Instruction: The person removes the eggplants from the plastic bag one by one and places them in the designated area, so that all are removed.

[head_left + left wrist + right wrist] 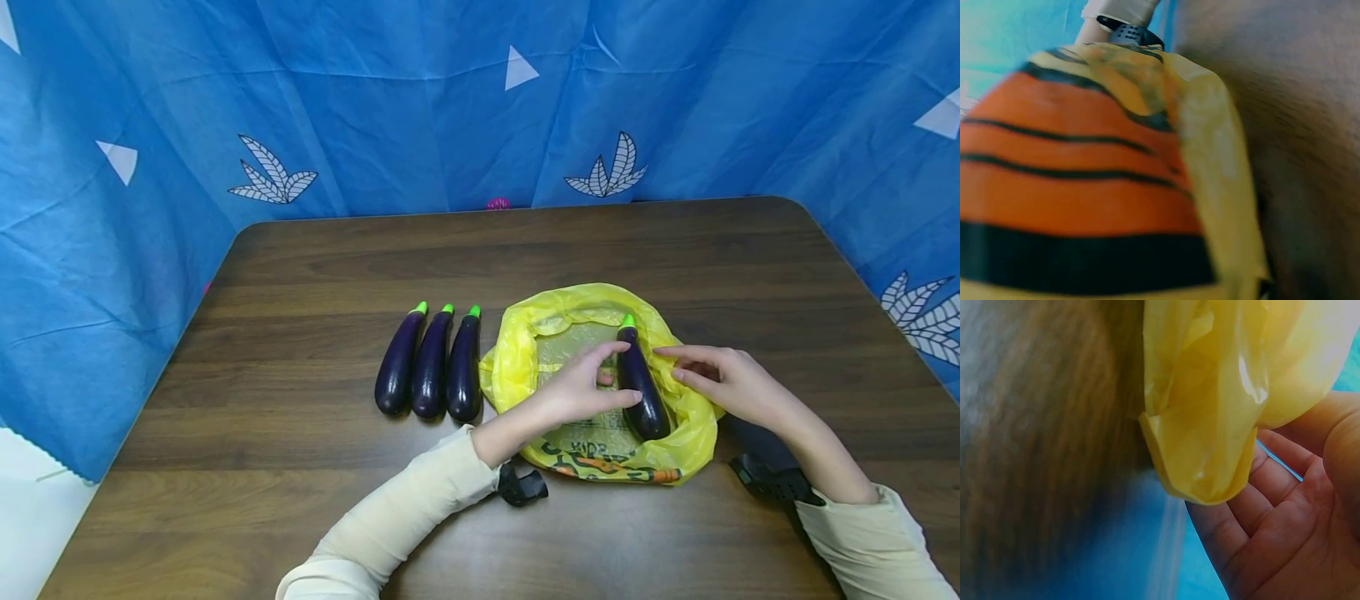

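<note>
A yellow plastic bag (pixel 517 333) lies with its mouth spread wide and its rim rolled outward. Inside it an eggplant (pixel 647 400) with a bright green stem end leans along the right wall. My left hand (pixel 573 390) reaches over the bag's left side, thumb and forefinger spread apart, their tips at the eggplant's left edge. On the other side my right hand (pixel 731 379) has its fingertips at the bag's right rim. In the right wrist view its fingers pass behind the yellow plastic. The bag's striped orange print (pixel 1079 156) fills most of the left wrist view.
Left of the bag, three more eggplants (pixel 429 367) lie side by side, stems pointing away, the nearest close to the bag's rim. All rest on a brown wooden table (pixel 300 508). A blue patterned cloth (pixel 420 108) hangs behind the table and along its sides.
</note>
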`<action>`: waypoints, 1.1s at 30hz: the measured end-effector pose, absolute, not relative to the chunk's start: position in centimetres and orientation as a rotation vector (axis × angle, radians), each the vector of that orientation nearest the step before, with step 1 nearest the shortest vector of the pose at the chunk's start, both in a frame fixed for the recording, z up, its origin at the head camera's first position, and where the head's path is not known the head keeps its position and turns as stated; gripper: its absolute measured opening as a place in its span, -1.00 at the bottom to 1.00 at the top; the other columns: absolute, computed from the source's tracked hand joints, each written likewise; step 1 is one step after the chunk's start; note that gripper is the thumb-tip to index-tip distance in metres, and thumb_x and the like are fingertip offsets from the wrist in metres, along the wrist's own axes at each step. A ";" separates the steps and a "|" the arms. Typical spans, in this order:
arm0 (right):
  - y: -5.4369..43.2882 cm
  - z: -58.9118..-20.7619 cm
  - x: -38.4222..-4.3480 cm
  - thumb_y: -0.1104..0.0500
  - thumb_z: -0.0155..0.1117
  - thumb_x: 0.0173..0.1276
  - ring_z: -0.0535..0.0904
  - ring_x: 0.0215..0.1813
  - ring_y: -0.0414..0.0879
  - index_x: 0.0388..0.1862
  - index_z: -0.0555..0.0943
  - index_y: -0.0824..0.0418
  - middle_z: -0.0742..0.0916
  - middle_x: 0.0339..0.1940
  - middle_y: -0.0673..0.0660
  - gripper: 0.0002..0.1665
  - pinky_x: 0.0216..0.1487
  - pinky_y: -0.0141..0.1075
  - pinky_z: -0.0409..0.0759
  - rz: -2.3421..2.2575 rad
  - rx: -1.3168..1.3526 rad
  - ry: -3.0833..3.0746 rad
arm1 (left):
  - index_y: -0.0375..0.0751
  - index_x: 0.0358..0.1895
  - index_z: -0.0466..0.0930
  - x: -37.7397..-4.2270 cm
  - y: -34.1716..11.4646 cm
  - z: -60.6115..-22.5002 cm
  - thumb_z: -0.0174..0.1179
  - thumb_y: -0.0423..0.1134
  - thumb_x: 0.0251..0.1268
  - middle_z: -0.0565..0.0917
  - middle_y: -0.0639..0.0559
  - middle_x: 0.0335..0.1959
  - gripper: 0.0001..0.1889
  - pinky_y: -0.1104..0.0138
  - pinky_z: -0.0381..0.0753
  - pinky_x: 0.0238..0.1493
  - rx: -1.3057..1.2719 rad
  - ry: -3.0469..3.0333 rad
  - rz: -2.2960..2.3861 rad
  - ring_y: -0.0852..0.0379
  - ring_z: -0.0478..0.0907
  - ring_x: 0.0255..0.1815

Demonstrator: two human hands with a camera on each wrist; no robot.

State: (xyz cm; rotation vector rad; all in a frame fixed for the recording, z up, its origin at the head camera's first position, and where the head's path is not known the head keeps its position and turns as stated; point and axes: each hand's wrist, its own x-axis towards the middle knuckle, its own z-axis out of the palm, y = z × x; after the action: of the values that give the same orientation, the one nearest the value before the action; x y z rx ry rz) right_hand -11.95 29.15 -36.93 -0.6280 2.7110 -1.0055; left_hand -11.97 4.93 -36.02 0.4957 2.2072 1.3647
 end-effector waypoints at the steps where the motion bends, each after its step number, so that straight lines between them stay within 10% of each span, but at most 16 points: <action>1: 29.2 -36.9 -12.0 0.31 0.19 0.34 0.43 -0.47 -0.15 0.15 0.51 0.39 0.63 -0.33 0.08 -0.60 -0.50 -0.36 0.48 -1.005 -0.626 2.710 | 0.02 0.37 0.26 -12.0 5.0 -36.1 0.29 -0.10 0.18 0.29 -0.05 0.29 -0.33 0.44 0.49 -0.21 0.498 2.207 1.355 0.15 0.49 0.02; 33: 29.0 -37.0 -11.9 0.35 0.19 0.32 0.44 -0.46 -0.16 0.15 0.51 0.40 0.65 -0.30 0.09 -0.60 -0.48 -0.36 0.49 -1.005 -0.622 2.719 | -0.08 0.37 0.26 -12.4 6.9 -37.6 0.32 -0.15 0.15 0.44 -0.03 0.16 -0.31 0.52 0.48 -0.37 0.550 2.250 1.469 0.36 0.54 -0.38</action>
State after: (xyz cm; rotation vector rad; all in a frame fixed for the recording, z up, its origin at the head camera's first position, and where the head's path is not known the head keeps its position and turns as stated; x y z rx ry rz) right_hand -11.87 28.95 -36.98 -0.6219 2.7189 -1.0054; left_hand -12.35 6.93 -37.58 0.5501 2.2498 1.4689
